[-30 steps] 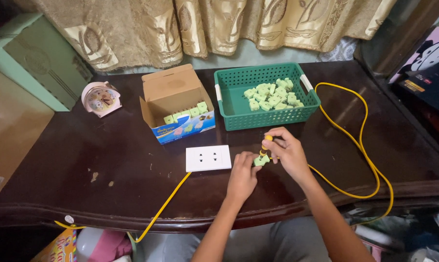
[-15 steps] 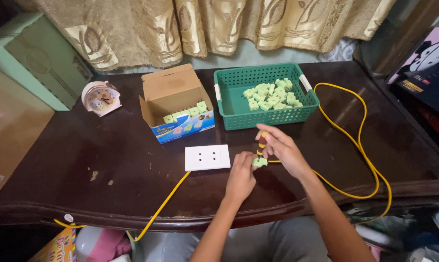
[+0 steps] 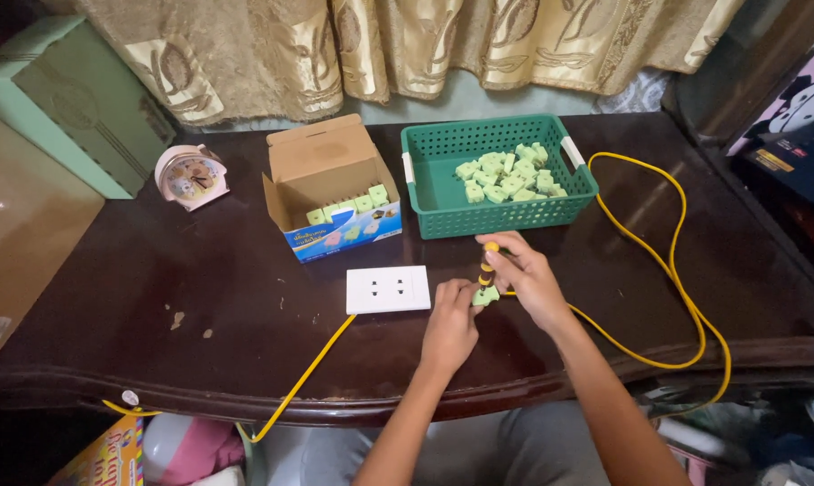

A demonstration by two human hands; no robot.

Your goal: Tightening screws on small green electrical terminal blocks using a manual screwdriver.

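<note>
Left hand (image 3: 449, 326) is pinching a small pale-green plastic plug (image 3: 485, 296), holding it on the dark glossy wooden table (image 3: 200, 270) just right of the white rectangular socket plate (image 3: 388, 289). Right hand (image 3: 524, 274) is gripping a screwdriver (image 3: 487, 263) with a yellow-and-black banded handle, standing upright on the plug. Green perforated basket (image 3: 443, 193) behind is holding more plugs. Yellow cable (image 3: 677, 270) is looping to the right.
</note>
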